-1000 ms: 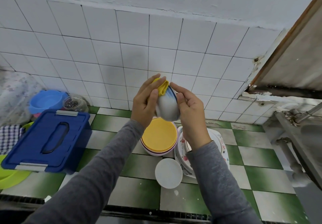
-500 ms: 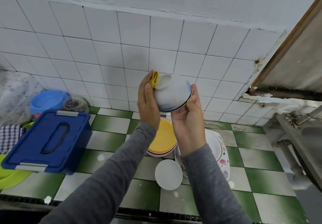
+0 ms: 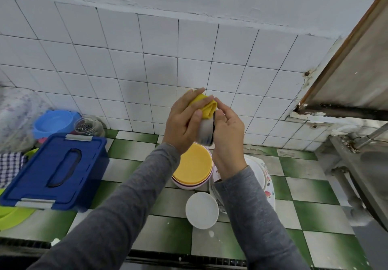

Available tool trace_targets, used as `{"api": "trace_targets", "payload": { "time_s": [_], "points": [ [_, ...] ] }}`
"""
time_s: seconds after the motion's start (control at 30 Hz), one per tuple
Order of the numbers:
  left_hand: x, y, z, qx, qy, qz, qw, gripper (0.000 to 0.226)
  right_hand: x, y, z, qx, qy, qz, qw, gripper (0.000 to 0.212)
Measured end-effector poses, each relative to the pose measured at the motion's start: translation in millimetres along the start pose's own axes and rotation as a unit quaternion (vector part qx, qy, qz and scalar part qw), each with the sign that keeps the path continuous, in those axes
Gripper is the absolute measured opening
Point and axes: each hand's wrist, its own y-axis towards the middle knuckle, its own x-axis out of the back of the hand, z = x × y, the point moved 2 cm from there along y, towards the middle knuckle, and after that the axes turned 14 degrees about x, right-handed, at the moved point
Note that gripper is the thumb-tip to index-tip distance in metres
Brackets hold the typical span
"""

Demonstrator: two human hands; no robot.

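The bowl (image 3: pixel 206 132) is held up in front of the wall (image 3: pixel 147 70), above the yellow plates (image 3: pixel 193 164), turned on its side between both hands. The right hand (image 3: pixel 228 135) cups it from the right, fingers curled round it. The left hand (image 3: pixel 182 122) presses a folded yellow cloth (image 3: pixel 206 107) onto its upper part, thumb and fingers curled round the cloth. The step looks like wiping the bowl. To do it well, I judge the right hand should turn the bowl bit by bit while the left draws the cloth round the outside, over the rim and then inside. The hold should be firm, since a damp bowl could slip and drop onto the plates below
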Motion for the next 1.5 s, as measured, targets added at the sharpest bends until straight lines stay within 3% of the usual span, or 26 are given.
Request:
{"api": "trace_targets", "payload": {
  "time_s": [0.17,0.3,0.47,0.63,0.8,0.93,1.07,1.13,1.23,1.4,1.5],
  "points": [
    [8.7,-1.9,10.0,0.11,-0.118,0.03,0.986,0.035,17.8,10.8,-1.7,-0.03,0.023,0.03,0.999,0.031],
    [9.4,-10.3,8.6,0.189,-0.185,0.042,0.963,0.036,30.5,14.8,-6.2,-0.089,0.119,0.005,0.989,0.03],
    [9.7,-13.0,1.7,0.236,-0.238,0.056,0.94,0.035,40.9,15.1,-16.5,-0.128,0.237,-0.045,0.962,0.028],
    [9.5,-15.7,-1.4,0.262,-0.273,0.06,0.924,0.035,40.1,12.4,-31.5,-0.124,0.245,-0.081,0.958,0.027],
    [5.9,-23.7,2.1,0.3,-0.292,0.059,0.906,0.035,34.3,4.9,-29.1,-0.031,0.128,-0.123,0.984,0.026],
    [-2.7,-34.4,0.5,0.353,-0.321,0.054,0.877,0.032,30.1,-1.9,-17.4,0.07,-0.066,-0.08,0.992,0.029],
    [-2.6,-34.6,4.0,0.367,-0.337,0.061,0.865,0.033,35.9,-8.0,-26.3,0.25,-0.221,-0.002,0.943,0.037],
    [-0.2,-32.6,5.0,0.364,-0.339,0.068,0.865,0.033,41.0,-9.3,-31.2,0.299,-0.272,0.044,0.914,0.042],
    [4.6,-29.4,6.8,0.362,-0.336,0.085,0.865,0.034,47.2,-9.3,-29.5,0.303,-0.367,0.129,0.87,0.065],
    [11.7,-24.8,19.5,0.364,-0.321,0.117,0.867,0.032,52.5,-10.3,-25.6,0.309,-0.488,0.242,0.78,0.124],
    [13.6,-24.9,18.1,0.359,-0.309,0.134,0.87,0.033,54.0,-14.1,-24.9,0.27,-0.473,0.26,0.797,0.125]
  ]
}}
